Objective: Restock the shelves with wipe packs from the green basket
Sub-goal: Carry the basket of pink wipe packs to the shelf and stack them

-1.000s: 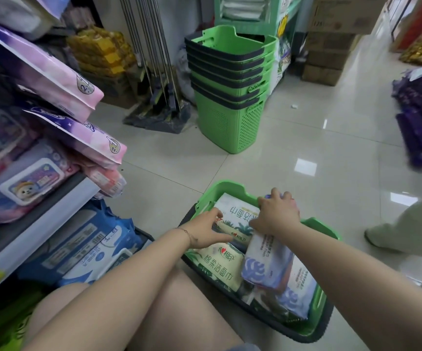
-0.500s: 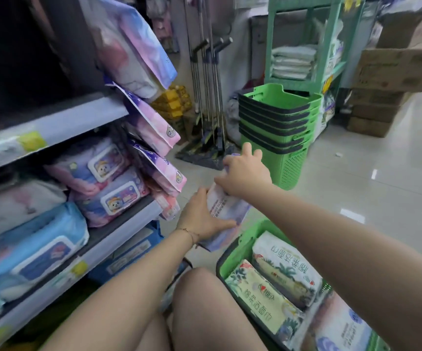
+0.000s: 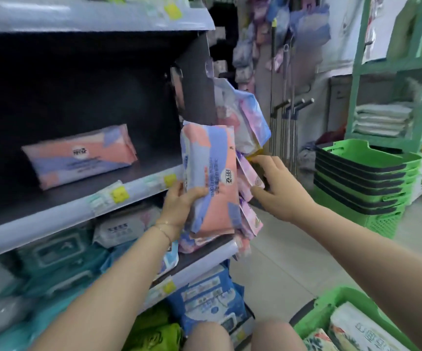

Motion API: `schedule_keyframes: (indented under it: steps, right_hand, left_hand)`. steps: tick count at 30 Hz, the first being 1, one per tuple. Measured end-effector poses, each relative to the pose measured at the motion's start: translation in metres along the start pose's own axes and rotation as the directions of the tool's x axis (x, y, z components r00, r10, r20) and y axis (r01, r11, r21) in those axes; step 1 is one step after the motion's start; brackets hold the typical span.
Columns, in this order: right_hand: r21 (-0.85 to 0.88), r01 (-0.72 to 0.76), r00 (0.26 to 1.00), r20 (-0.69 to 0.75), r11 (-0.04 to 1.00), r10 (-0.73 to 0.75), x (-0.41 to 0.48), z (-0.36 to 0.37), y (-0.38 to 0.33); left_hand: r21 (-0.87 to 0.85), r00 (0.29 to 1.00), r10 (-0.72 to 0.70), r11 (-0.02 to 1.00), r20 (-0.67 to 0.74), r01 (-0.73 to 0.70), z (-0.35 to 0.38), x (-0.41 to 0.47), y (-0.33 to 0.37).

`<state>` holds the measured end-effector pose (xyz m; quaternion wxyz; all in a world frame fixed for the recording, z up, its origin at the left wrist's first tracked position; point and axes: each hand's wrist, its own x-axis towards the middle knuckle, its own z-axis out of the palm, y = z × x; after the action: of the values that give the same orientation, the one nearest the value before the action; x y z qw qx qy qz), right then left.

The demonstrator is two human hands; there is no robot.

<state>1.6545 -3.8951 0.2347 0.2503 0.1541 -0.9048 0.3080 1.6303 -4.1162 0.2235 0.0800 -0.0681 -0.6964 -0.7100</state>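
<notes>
My left hand [image 3: 179, 206] grips a pink-and-lilac wipe pack [image 3: 211, 178] by its lower left edge and holds it upright in front of the shelf end. My right hand [image 3: 278, 191] hovers just right of the pack, fingers relaxed and apart, holding nothing. A matching pack [image 3: 78, 154] lies alone on the dark middle shelf [image 3: 60, 211]. The green basket [image 3: 336, 302] sits on the floor at the bottom right with white and floral packs [image 3: 359, 328] in it.
Lower shelves hold white, teal and blue wipe packs [image 3: 205, 302]. Pastel packs [image 3: 245, 117] hang at the shelf end behind the held pack. A stack of green baskets [image 3: 364, 178] and a green rack [image 3: 392, 115] stand to the right, mop handles [image 3: 288, 122] between. My knees are at the bottom.
The view swung up from the basket to the shelves. The pack rose from basket level to the middle shelf's height. My right hand let go of it; my left hand now holds it alone.
</notes>
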Motion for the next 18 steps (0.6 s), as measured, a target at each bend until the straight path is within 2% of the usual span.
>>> schedule_keyframes:
  steps: [4, 7, 9, 12, 14, 16, 18]
  right_hand:
    - [0.065, 0.053, 0.991, 0.119, 0.996, -0.061, 0.01, 0.005, -0.033]
    - [0.215, 0.083, 0.972, 0.196, 0.973, -0.126, 0.018, 0.009, -0.071]
    - [0.338, 0.103, 0.97, 0.175, 0.935, -0.17, 0.027, 0.014, -0.1]
    - [0.392, 0.144, 0.98, 0.069, 0.909, -0.185, 0.052, 0.023, -0.14]
    - [0.332, 0.188, 0.978, 0.024, 0.924, -0.208, 0.071, 0.027, -0.161]
    - [0.159, 0.297, 0.954, -0.012, 0.942, -0.299, 0.089, 0.031, -0.175]
    - [-0.017, 0.43, 0.903, -0.01, 0.903, -0.43, 0.104, 0.037, -0.184]
  left_hand:
    - [-0.011, 0.997, 0.031, 0.999, -0.075, -0.032, -0.03, 0.002, 0.042]
    - [-0.097, 0.991, 0.041, 0.994, -0.125, -0.054, -0.042, -0.001, 0.063]
    - [-0.17, 0.987, 0.041, 0.983, -0.157, -0.068, -0.045, -0.003, 0.076]
    - [-0.28, 0.975, 0.088, 0.949, -0.205, -0.145, -0.061, -0.001, 0.097]
    - [-0.279, 0.963, 0.126, 0.941, -0.24, -0.193, -0.079, -0.001, 0.113]
    - [-0.238, 0.949, 0.139, 0.948, -0.284, -0.21, -0.1, -0.003, 0.131]
    - [-0.237, 0.923, 0.122, 0.946, -0.365, -0.219, -0.128, -0.005, 0.146]
